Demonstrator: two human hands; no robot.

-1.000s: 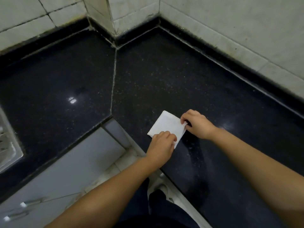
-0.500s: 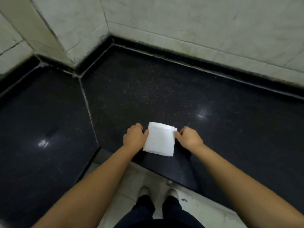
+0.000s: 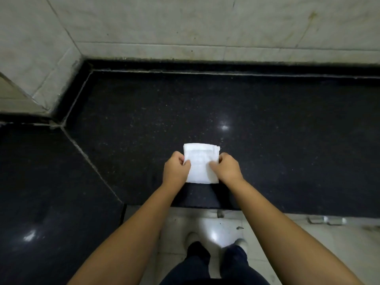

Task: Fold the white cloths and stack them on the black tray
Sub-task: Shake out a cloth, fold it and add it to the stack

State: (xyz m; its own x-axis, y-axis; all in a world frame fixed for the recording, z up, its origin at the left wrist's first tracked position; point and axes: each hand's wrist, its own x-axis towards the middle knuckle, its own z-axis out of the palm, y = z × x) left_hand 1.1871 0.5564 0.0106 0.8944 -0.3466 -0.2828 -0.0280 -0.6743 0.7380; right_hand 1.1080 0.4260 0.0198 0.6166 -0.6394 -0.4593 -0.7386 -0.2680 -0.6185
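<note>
Two hands meet on one folded white cloth [image 3: 201, 163], which lies flat on the black speckled counter [image 3: 267, 153] directly between them, near the counter's front edge. The left hand [image 3: 175, 168] pinches the cloth's left edge, thumb on top and fingers curled at the side. The right hand [image 3: 227, 167] grasps the right edge the same way, its thumb lying across the cloth's upper face. Beyond the hands, the counter runs back to a pale tiled wall [image 3: 185, 27]. Below the forearms, toward the person, a light floor [image 3: 213, 231] shows, with two feet in white shoes [image 3: 192, 237] and dark trousers [image 3: 205, 268].
</note>
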